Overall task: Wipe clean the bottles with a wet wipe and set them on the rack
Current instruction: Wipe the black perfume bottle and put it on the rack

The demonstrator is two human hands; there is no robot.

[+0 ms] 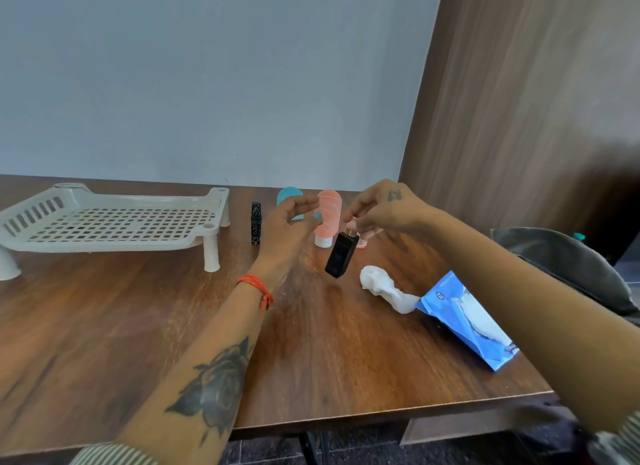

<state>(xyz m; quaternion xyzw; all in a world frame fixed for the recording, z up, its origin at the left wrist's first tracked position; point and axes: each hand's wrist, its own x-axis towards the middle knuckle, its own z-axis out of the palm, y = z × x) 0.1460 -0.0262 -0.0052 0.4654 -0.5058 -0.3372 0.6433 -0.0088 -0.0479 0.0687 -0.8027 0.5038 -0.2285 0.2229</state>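
My right hand [382, 208] pinches the gold neck of a small black bottle [341, 255], which hangs tilted above the table. My left hand [289, 227] is raised just left of it, fingers loosely curved and holding nothing. A crumpled white wet wipe [381, 286] lies on the table below the bottle, its tail still in the blue wipe pack [467, 321]. A pink bottle [329, 215] stands on its white cap behind my hands, and a teal bottle [289, 196] is partly hidden behind my left hand. A slim black bottle [256, 223] stands beside the white rack [110, 222].
The rack stands on short legs at the table's far left, with nothing on its perforated shelf. A small pinkish object [362, 243] sits under my right hand. A grey chair back [561, 267] is at the right, past the wooden table [104, 326] edge.
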